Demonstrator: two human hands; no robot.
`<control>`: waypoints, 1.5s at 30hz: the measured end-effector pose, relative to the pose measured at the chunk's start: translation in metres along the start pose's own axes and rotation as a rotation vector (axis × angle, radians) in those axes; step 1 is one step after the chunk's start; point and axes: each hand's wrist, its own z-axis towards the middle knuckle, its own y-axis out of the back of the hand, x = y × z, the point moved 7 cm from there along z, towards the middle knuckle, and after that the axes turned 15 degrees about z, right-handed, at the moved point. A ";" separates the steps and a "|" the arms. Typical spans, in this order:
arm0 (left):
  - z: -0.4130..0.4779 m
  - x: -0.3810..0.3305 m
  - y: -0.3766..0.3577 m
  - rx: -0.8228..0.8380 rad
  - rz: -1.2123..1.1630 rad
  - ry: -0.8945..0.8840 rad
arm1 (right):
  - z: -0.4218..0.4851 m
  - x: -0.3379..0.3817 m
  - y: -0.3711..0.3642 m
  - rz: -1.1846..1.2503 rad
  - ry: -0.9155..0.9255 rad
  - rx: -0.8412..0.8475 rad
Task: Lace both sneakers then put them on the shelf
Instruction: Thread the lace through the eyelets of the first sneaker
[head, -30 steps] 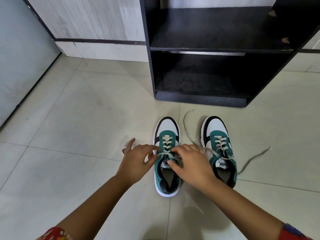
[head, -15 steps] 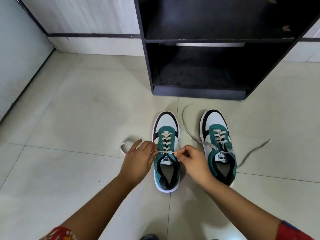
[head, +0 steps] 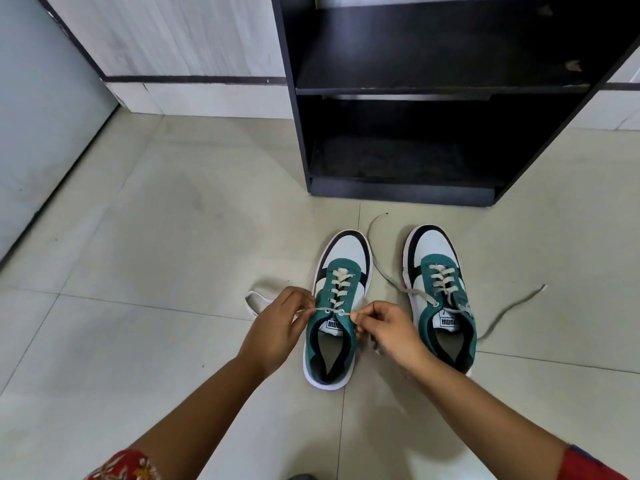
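Two green, white and black sneakers stand side by side on the floor, toes toward the shelf. The left sneaker is laced up to its top eyelets. My left hand pinches the left end of its white lace, which loops out over the floor. My right hand pinches the right end by the top eyelet. The right sneaker is laced too, and its loose lace ends trail across the floor on both sides.
A black open shelf unit with two dark boards stands just beyond the sneakers. Pale floor tiles spread to the left. A white wall with a dark stripe runs behind, and a grey panel lines the left side.
My hands have slid apart from over the left sneaker's tongue to either side of it, drawing the lace taut across the top eyelets. The camera has dipped closer.
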 end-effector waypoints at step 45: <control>0.030 -0.030 -0.003 0.284 -0.983 0.375 | 0.016 0.029 -0.032 0.259 0.181 0.301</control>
